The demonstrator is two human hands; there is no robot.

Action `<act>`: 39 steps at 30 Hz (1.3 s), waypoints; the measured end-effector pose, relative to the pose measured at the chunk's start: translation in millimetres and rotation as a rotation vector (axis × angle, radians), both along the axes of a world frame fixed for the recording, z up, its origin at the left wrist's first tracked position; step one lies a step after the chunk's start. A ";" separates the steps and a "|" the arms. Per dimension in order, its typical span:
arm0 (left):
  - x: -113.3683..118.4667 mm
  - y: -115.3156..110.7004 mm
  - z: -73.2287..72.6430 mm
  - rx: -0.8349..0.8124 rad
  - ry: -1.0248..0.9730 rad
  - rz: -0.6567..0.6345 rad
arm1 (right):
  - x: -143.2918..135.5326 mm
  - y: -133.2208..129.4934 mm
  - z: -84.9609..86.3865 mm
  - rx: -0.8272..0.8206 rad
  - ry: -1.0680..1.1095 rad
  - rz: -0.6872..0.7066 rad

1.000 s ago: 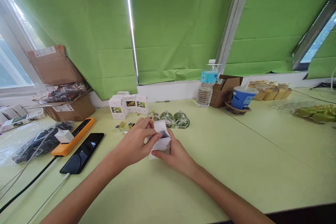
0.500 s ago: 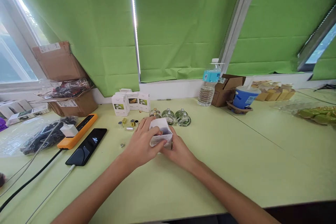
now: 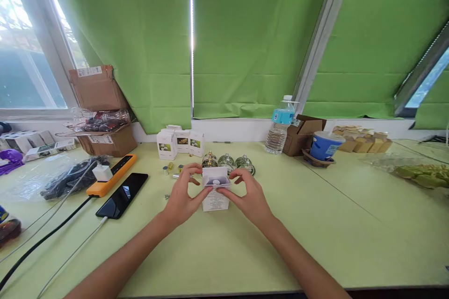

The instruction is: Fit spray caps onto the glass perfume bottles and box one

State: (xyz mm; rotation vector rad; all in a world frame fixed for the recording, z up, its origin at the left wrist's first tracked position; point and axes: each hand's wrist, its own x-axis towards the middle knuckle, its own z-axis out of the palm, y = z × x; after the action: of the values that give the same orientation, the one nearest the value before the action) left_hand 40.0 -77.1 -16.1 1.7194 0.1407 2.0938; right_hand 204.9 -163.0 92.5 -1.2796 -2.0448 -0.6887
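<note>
A small white box (image 3: 215,200) stands upright on the green table, its top open and its back flap raised. Inside it a pale round piece shows. My left hand (image 3: 184,196) pinches the box's top edge at the left, thumb on the front rim. On the right, my right hand (image 3: 250,195) holds the same rim with thumb and fingers. Behind the box sit several glass jars with domed lids (image 3: 244,163). Small metallic cylinders (image 3: 165,170) lie left of them, near closed white boxes (image 3: 166,145).
At the left are a black phone (image 3: 122,195), an orange power strip (image 3: 112,175), cables and a cardboard box (image 3: 108,143). A water bottle (image 3: 277,131), a blue cup (image 3: 324,145) and small yellowish boxes (image 3: 368,144) stand at the back right.
The white box now stands upright, facing me. My left hand's fingers have come out of its opening, and my right hand has moved up from its side to the rim. The view has shifted.
</note>
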 end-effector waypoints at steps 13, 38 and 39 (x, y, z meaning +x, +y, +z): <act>10.9 -2.6 2.1 -0.224 -0.031 -0.253 | -6.7 9.6 -9.2 -0.079 0.249 0.157; 4.6 12.4 -2.3 0.204 0.061 -0.074 | 4.5 8.2 0.6 -0.120 -0.022 0.246; 4.4 12.8 -3.1 0.230 0.073 -0.068 | 5.5 8.9 0.4 -0.126 -0.024 0.248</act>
State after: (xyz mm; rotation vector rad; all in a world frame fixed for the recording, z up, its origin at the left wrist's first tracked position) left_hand 44.4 -64.3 -19.2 1.9049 -0.1411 2.0646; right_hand 210.4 -154.1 92.9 -1.0633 -2.2483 -0.4700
